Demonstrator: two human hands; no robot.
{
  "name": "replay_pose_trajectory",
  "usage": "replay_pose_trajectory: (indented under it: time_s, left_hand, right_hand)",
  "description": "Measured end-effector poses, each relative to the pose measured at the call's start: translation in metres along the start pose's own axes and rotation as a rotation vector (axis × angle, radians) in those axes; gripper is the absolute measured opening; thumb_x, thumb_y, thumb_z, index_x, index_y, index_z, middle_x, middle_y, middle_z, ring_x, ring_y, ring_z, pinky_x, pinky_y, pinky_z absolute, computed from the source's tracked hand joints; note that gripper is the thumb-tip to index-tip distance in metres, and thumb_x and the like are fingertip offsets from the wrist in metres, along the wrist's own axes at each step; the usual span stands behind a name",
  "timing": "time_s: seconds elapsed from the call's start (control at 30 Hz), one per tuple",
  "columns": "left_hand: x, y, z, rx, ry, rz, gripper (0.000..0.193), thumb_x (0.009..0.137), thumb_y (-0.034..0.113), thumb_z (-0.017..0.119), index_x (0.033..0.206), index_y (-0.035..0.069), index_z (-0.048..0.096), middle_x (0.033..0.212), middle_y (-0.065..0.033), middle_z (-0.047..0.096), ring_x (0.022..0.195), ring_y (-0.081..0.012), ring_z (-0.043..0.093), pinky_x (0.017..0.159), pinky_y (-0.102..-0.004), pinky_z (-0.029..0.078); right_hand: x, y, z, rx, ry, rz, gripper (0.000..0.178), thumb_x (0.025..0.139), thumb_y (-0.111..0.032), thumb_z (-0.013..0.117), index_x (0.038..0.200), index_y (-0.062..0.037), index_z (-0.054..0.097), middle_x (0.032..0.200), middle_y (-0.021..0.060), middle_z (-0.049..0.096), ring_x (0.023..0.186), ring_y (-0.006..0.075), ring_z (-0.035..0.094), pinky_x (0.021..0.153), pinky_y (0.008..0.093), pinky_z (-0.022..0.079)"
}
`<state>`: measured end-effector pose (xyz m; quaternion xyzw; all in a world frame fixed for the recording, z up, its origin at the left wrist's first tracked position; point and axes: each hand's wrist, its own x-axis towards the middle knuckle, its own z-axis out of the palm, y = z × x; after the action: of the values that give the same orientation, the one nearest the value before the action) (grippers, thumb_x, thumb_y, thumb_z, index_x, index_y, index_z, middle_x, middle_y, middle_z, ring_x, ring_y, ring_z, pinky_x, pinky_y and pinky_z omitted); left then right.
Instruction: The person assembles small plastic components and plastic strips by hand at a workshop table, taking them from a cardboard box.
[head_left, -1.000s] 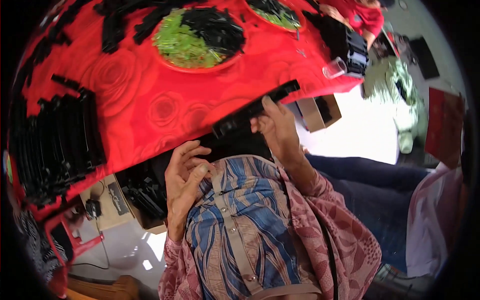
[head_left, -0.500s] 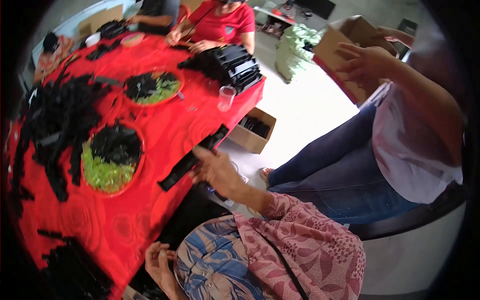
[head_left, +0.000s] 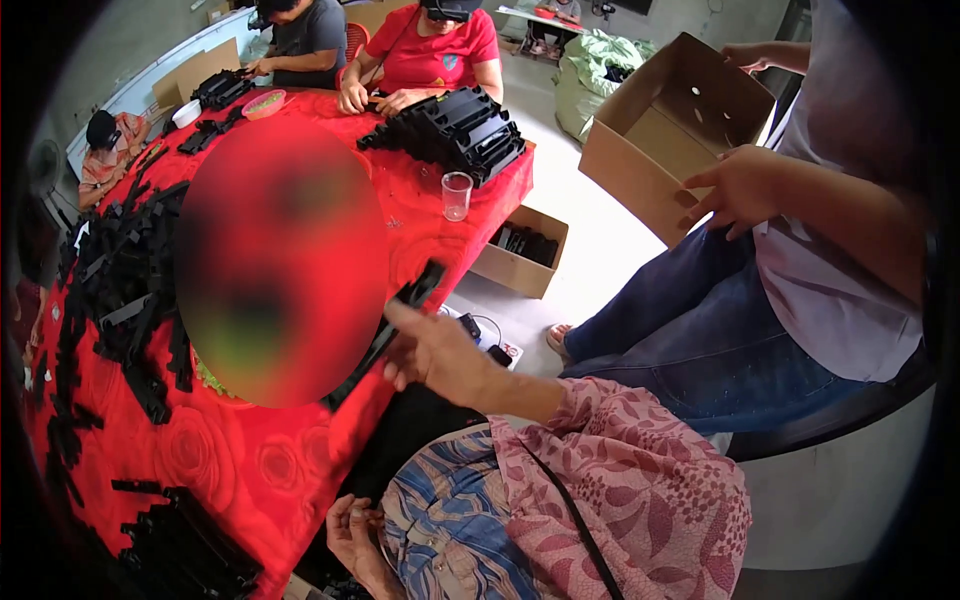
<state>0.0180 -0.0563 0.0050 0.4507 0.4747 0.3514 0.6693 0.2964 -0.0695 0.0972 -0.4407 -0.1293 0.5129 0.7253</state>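
Note:
My right hand (head_left: 440, 355) is at the table's near edge, closed on a long black plastic strip (head_left: 362, 372). The strip slants along the edge, its far end angled up and away; a blurred oval patch covers part of its near side. My left hand (head_left: 355, 530) rests low beside my patterned shirt, fingers loosely curled and slightly apart, with nothing visible in it. Close to it, a stack of black plastic strips (head_left: 185, 545) lies at the table's near left corner.
On the red-covered table (head_left: 190, 450) lie a heap of black parts (head_left: 130, 280), stacked black parts (head_left: 455, 130) and a clear cup (head_left: 456, 196). A standing person at right holds a cardboard box (head_left: 640, 175). Another box (head_left: 530, 270) stands below the table edge. Others sit across.
The strip in my right hand has turned and shows a narrower side. The standing person's box has swung left and lower, its opening now showing. A blurred oval now hides the bowls.

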Motion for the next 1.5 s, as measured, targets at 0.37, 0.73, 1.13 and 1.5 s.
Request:
replay_pose_trajectory:
  time_s: [0.37, 0.73, 1.13, 1.5]
  left_hand:
    - [0.008, -0.001, 0.008, -0.017, -0.035, -0.004, 0.02, 0.092, 0.01, 0.062, 0.108, -0.002, 0.058, 0.089, -0.0095, 0.064, 0.07, -0.0122, 0.057, 0.065, -0.0227, 0.046]
    - [0.043, 0.069, 0.051, 0.11, -0.285, 0.099, 0.037, 0.091, 0.02, 0.064, 0.118, -0.004, 0.053, 0.097, -0.0133, 0.063, 0.074, -0.0166, 0.063, 0.06, -0.0266, 0.051]
    - [0.101, 0.049, 0.341, -0.052, -0.959, -0.331, 0.09, 0.083, 0.045, 0.071, 0.14, -0.004, 0.021, 0.129, -0.0266, 0.041, 0.103, -0.0433, 0.062, 0.075, -0.0493, 0.06]
    - [0.08, -0.012, 0.408, -0.128, -1.122, -0.424, 0.037, 0.081, 0.004, 0.057, 0.113, -0.013, 0.051, 0.11, -0.024, 0.057, 0.091, -0.0382, 0.066, 0.074, -0.0457, 0.063]
  right_hand:
    - [-0.021, -0.03, -0.001, 0.236, -0.04, -0.325, 0.023, 0.094, -0.023, 0.062, 0.107, -0.0034, 0.059, 0.097, 0.0093, 0.067, 0.08, 0.0211, 0.067, 0.069, 0.0331, 0.057]
    - [-0.044, -0.168, -0.015, -0.753, 0.101, -0.54, 0.03, 0.08, -0.024, 0.071, 0.096, 0.0005, 0.065, 0.076, 0.005, 0.064, 0.056, 0.0115, 0.06, 0.052, 0.0218, 0.046]
    - [-0.042, -0.287, -0.112, -1.409, 0.498, -0.598, 0.021, 0.075, -0.021, 0.077, 0.076, -0.006, 0.062, 0.064, -0.0006, 0.057, 0.056, 0.007, 0.055, 0.05, 0.0248, 0.045]
    - [0.003, -0.219, -0.216, -1.813, 0.411, 0.255, 0.029, 0.068, -0.019, 0.074, 0.064, 0.0011, 0.053, 0.058, 0.0077, 0.051, 0.057, 0.0174, 0.056, 0.051, 0.0352, 0.045]
